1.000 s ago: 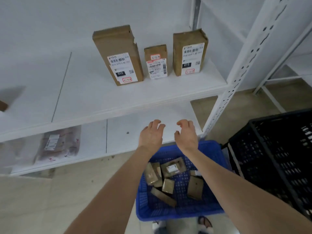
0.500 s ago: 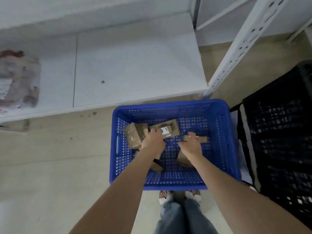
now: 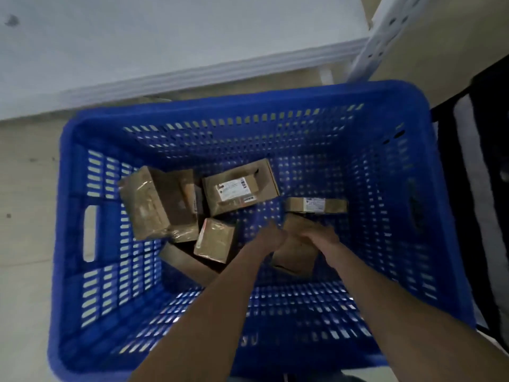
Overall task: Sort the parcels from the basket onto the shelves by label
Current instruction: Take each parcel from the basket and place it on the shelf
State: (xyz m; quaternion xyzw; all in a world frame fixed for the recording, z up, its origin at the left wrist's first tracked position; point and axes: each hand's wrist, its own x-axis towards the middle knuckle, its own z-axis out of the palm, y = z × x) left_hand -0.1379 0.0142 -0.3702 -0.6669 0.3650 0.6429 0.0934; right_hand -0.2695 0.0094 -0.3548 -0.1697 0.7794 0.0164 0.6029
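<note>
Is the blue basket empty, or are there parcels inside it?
Not empty. Several brown parcels lie on the floor of the basket.

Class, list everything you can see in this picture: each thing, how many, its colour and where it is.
Perforated plastic basket: one, blue, on the floor, centre.
Cardboard parcels: about seven, brown, inside the basket.
Metal shelf board: one, white, top.
Perforated metal upright: one, white, top right.
Plastic crate: one, black, right edge.
Floor: beige, left.
Left hand, right hand: either side of one parcel; grip blurred.
</note>
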